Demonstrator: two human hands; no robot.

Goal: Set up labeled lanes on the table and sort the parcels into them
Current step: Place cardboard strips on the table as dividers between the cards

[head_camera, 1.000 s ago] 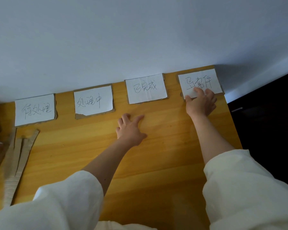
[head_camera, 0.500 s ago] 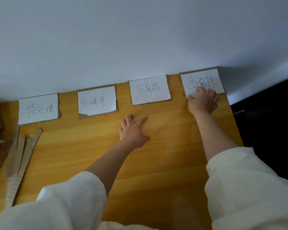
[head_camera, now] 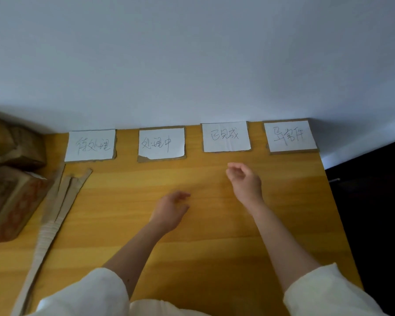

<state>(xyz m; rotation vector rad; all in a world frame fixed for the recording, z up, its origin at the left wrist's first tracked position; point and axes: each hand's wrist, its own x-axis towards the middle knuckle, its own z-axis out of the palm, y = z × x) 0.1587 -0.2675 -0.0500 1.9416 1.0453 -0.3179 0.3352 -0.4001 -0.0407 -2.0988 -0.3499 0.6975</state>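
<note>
Four handwritten white labels on cardboard backing lie in a row along the table's far edge by the wall: the first label point(head_camera: 90, 145), the second label point(head_camera: 161, 143), the third label point(head_camera: 225, 136) and the fourth label point(head_camera: 291, 136). My left hand point(head_camera: 170, 209) hovers over the middle of the wooden table point(head_camera: 214, 247), fingers loosely curled, holding nothing. My right hand point(head_camera: 245, 182) is lifted below the third label, fingers apart and empty. Brown parcels point(head_camera: 12, 179) are stacked at the left edge.
Several long cardboard strips point(head_camera: 55, 215) lie on the left side of the table beside the parcels. The wall point(head_camera: 192, 65) rises directly behind the labels. The table's right edge drops to a dark floor point(head_camera: 374, 213).
My right hand has let go of the fourth label and pulled back to the left. My left hand has lifted off the table and drawn back. The view has shifted, showing the parcels at left.
</note>
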